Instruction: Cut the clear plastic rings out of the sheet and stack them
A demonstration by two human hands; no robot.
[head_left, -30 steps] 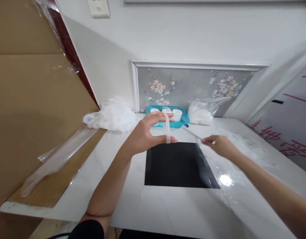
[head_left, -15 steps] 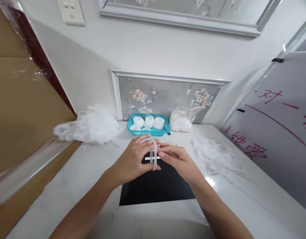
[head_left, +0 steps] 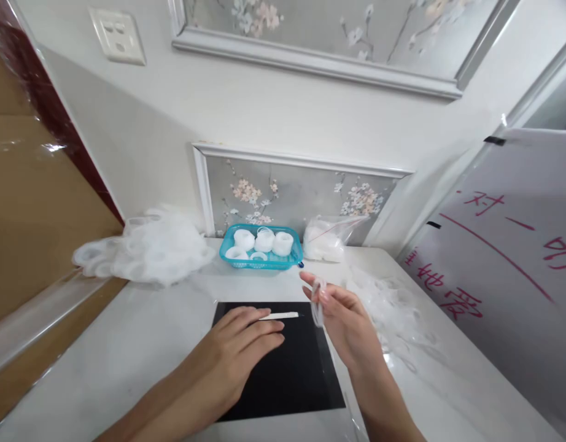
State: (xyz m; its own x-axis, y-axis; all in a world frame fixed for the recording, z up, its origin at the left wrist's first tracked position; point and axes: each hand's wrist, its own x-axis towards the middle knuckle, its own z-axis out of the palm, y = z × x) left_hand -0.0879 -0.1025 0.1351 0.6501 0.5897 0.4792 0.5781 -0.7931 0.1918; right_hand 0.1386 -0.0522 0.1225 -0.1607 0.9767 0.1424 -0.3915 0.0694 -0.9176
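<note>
My right hand [head_left: 345, 313] pinches a few translucent white plastic rings [head_left: 318, 302] between thumb and fingers, above the right edge of a black mat [head_left: 287, 374]. Over the mat's left part, my left hand [head_left: 246, 334] lies palm down with its fingers stretched out and nothing gripped in them. Just beyond those fingers is a thin white pen-like tool [head_left: 283, 315] with a dark tip pointing right. Its left end is hidden by the fingers, and whether they touch it I cannot tell.
Behind the mat stands a blue basket [head_left: 264, 265] with several white ring rolls [head_left: 282, 244]. To its right sits a clear bag [head_left: 324, 239] of white material. White rings [head_left: 149, 248] pile up at left; a loose translucent heap [head_left: 398, 313] lies at right. A whiteboard [head_left: 508, 264] borders the right side.
The ring bundle, stretched around my left fingers before, is now off them and held in my right hand. My left hand has dropped to the mat, and my right has moved right.
</note>
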